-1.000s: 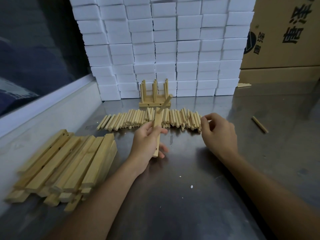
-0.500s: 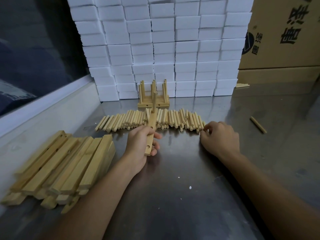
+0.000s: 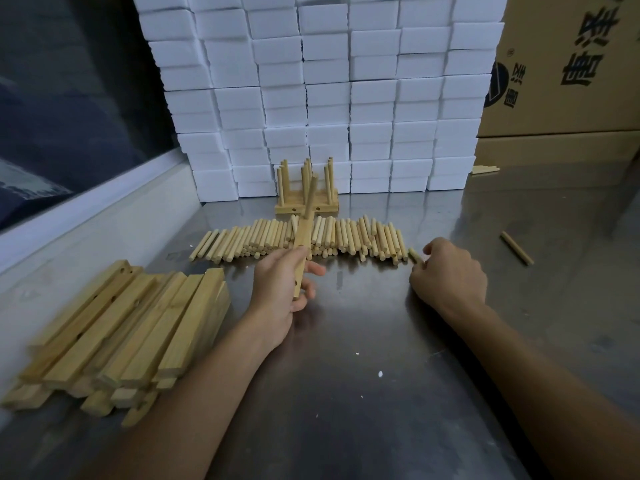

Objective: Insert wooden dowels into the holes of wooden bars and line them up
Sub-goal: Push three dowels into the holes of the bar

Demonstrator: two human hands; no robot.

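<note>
gripped: wooden bar (image 3: 300,251) in left hand (image 3: 280,292), one dowel (image 3: 310,194) standing in its far end. right hand (image 3: 450,277) curled, pinching loose dowel (image 3: 415,255) at right end of dowel row (image 3: 263,237), steel table (image 3: 363,393).

left hand (image 3: 277,292) grips bar (image 3: 302,252) | right hand (image 3: 450,275) pinches dowel (image 3: 415,255)

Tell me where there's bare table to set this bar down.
Bare steel lies near the camera between the two forearms, and between the right hand and the stray dowel. Crowded: the dowel row ahead, the bar stack left.
</note>
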